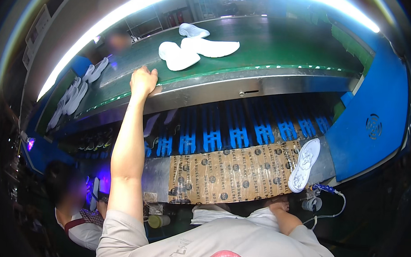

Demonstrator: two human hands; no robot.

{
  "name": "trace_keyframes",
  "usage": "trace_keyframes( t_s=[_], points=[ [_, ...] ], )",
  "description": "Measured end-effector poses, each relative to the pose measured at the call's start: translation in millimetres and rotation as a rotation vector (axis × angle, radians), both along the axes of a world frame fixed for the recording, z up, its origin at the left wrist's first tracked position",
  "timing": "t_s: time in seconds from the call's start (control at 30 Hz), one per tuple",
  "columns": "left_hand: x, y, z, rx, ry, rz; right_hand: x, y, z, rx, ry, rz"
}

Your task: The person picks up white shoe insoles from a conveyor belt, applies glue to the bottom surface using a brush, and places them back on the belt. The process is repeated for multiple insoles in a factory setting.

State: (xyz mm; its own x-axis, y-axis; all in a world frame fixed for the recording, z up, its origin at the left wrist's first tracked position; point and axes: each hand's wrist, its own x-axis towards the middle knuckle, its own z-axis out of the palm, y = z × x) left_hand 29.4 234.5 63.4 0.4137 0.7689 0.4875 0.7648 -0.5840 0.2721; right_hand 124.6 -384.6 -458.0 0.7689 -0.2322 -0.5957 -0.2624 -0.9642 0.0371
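My left arm reaches forward over the machine, and my left hand (143,82) rests at the near edge of the green conveyor belt (280,49). Its fingers are curled in, with nothing visible in them. Just right of it lie white shoe soles: a near one (180,58), a longer one (212,48) and one farther back (193,31). My right hand (280,204) is low by my lap, at the front edge of the lower ledge; its fingers are too small and partly hidden. Above it, another white sole (304,165) with a patterned face lies slantwise on the ledge.
Brown printed cardboard (231,177) covers the ledge under clear film. Blue forked holders (239,134) line up beneath the belt's metal rim (211,93). More white soles (75,99) lie at the belt's left. A co-worker (78,210) sits lower left. Blue housing (373,116) stands right.
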Motion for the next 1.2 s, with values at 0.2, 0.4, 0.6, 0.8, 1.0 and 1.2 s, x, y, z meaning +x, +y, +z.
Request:
trace_keyframes(
  t_s=[0.2, 0.4, 0.6, 0.8, 1.0, 1.2],
  points=[
    [-0.8, -2.2, 0.7, 0.004, -0.006, -0.009, -0.5, 2.0, 2.0, 0.004, 0.007, -0.057],
    [-3.0, 0.4, -1.5, 0.027, -0.010, -0.009, -1.6, 2.3, 1.3, -0.010, -0.016, -0.043],
    [0.8, -1.3, -0.5, 0.009, -0.040, -0.037, -3.3, 5.8, 14.9, -0.033, 0.015, 0.000],
    [-4.0, 2.5, -2.7, 0.020, -0.049, -0.033, -2.8, 6.7, 24.8, -0.037, 0.076, 0.059],
    [-3.3, -3.6, -1.2, 0.018, -0.068, -0.043, -6.1, 10.8, 30.3, -0.021, 0.020, 0.086],
    [-7.3, 2.0, -6.5, 0.075, -0.099, -0.074, -1.7, 6.4, 18.7, -0.033, 0.057, 0.040]
  ],
)
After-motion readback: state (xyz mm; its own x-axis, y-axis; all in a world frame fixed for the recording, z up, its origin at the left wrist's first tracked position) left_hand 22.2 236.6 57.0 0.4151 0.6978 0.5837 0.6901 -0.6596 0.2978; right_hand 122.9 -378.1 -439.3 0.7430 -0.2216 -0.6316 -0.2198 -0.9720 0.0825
